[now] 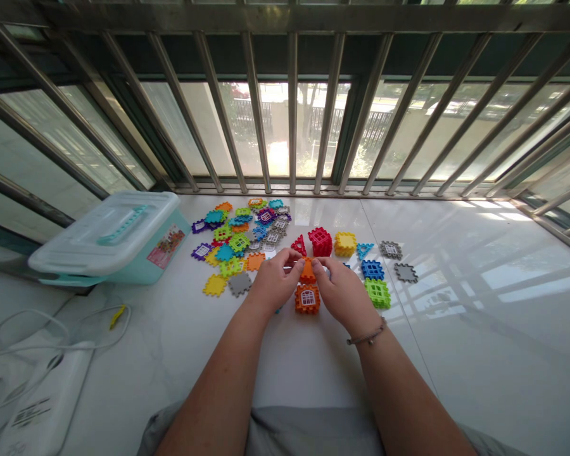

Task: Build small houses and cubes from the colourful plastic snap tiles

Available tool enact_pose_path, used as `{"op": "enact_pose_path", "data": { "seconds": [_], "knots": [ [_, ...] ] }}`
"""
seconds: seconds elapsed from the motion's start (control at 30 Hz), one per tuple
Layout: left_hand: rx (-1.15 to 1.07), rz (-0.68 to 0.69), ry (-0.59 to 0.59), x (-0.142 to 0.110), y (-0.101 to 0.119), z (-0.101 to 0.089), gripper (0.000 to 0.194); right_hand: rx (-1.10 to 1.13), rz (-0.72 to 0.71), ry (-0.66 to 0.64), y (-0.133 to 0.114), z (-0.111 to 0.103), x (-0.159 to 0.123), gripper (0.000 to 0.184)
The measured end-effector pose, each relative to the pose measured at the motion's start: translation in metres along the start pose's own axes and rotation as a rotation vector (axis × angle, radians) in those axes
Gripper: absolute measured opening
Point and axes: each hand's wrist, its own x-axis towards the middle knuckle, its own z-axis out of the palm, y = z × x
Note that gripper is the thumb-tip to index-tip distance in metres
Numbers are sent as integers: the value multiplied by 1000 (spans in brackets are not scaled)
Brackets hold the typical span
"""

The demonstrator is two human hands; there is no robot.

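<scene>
A storage box [109,237] sits below window bars [292,107].

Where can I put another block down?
Bare tile lies right of the gray pieces, and below the box, left of your left hand. It's crowded in the pile by the box and around the orange block by your right hand.

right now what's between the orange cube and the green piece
In the head view, the right hand lies between the orange cube and the green piece.
</scene>
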Motion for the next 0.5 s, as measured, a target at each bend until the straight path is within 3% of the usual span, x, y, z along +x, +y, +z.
{"op": "enact_pose_path", "data": {
  "seconds": [0.3,0.5],
  "knots": [
    [197,-9,0,0,-7,-6,19,-74,52,8,-4,-8,-3,47],
    [395,14,-93,-2,-13,-13,41,-93,132,-19,-5,-11,-5,49]
  ]
}}
